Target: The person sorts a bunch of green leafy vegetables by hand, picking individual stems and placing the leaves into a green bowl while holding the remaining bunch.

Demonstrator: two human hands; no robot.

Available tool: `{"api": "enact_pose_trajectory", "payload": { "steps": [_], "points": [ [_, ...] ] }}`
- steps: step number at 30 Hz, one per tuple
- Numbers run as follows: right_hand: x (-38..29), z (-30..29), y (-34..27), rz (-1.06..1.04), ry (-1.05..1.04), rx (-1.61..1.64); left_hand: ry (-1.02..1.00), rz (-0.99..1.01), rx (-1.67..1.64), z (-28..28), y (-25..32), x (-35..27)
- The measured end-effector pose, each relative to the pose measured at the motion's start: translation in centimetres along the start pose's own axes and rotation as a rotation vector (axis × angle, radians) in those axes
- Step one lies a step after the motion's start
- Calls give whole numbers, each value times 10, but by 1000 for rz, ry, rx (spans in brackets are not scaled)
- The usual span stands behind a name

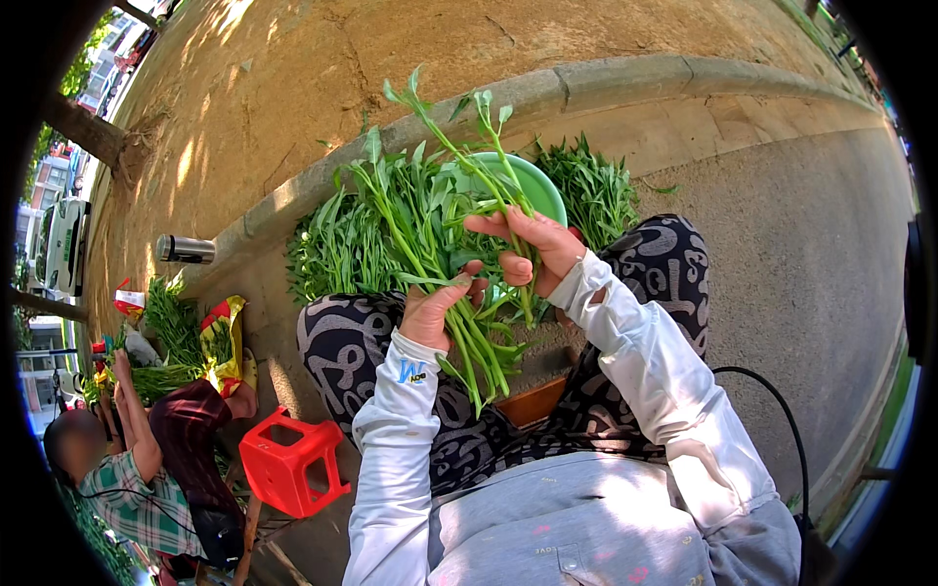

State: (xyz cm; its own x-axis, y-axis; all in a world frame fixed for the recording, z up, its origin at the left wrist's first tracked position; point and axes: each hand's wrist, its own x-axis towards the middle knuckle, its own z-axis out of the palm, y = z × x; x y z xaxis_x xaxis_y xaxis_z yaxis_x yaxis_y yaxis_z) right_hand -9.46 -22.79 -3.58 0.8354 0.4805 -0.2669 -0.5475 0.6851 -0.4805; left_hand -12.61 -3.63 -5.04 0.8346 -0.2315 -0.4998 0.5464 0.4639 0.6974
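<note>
Long green stems of a leafy vegetable, likely water spinach [470, 338], are gripped as a bunch in my left hand [438, 308], above my lap. The leafy ends point up and away, the cut ends hang towards me. To the right of it, my right hand [538, 253] pinches a few more leafy stems [480, 170] between thumb and fingers. Beyond my hands stands a round green plastic basin [544, 189], partly hidden by leaves. A large heap of the same greens [344, 245] lies left of the basin, and another heap [590, 190] lies to its right.
A concrete curb [601, 84] curves beyond the heaps. A steel flask [185, 249] is beside it. At the left are a red plastic stool [289, 461], a yellow and red bag [233, 344] and a seated person [139, 476] handling greens. A black cable [788, 410] loops at my right.
</note>
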Motion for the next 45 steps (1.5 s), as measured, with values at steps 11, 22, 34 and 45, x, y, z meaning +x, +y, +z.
{"api": "enact_pose_trajectory", "payload": {
  "steps": [11, 22, 34, 45],
  "points": [
    [5, 11, 4, -66, 1, 13, -217, -16, 57, 16, 3, -7],
    [9, 11, 6, -108, 36, -77, -116, 10, 58, 19, -3, -3],
    [18, 1, 1, -141, 204, 164, -82, 10, 137, 1, -8, 0],
    [20, -10, -1, -227, 217, 292, -103, 42, 45, 4, -6, 2]
  ]
}}
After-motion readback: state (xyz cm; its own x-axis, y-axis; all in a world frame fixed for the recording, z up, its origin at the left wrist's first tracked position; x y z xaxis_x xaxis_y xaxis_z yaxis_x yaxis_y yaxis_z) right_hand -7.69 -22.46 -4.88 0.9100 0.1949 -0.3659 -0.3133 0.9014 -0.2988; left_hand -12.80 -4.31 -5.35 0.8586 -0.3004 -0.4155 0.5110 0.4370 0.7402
